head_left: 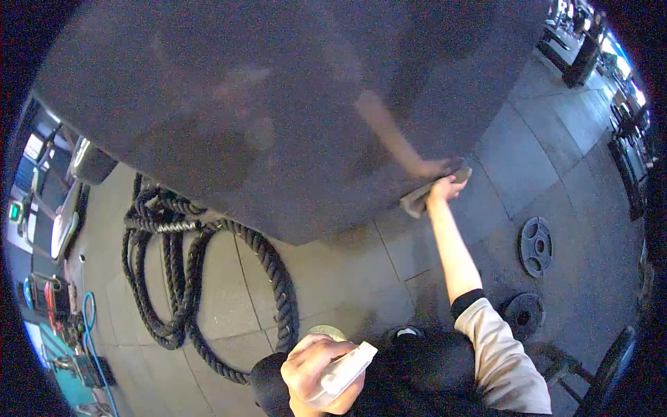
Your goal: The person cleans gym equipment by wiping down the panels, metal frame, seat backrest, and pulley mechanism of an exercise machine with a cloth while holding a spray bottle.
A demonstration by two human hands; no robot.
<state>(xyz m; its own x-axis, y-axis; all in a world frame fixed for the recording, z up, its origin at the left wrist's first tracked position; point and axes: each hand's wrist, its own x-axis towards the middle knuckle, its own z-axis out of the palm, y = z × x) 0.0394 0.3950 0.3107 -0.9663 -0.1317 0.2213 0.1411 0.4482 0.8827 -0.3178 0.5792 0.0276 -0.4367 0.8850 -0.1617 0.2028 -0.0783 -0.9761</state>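
Note:
My left hand (310, 368), low in the head view and close to my body, is wrapped round a white spray bottle (353, 367). Only the bottle's white top shows clearly; the rest is hidden by the fingers. My right arm reaches forward, and my right hand (445, 190) presses a greyish cloth (415, 203) against the lower edge of a large dark glossy panel (278, 118). The fingers are closed on the cloth, which hangs out to the left of the hand. A dim reflection of my arm and hand shows in the panel.
A thick black battle rope (278, 278) lies coiled on the grey tiled floor (333, 267) at left. Weight plates (535, 247) are on the right, one (524, 313) nearer me. Gym equipment (629, 125) lines the far right; a blue hose-like cord (90, 326) runs at far left.

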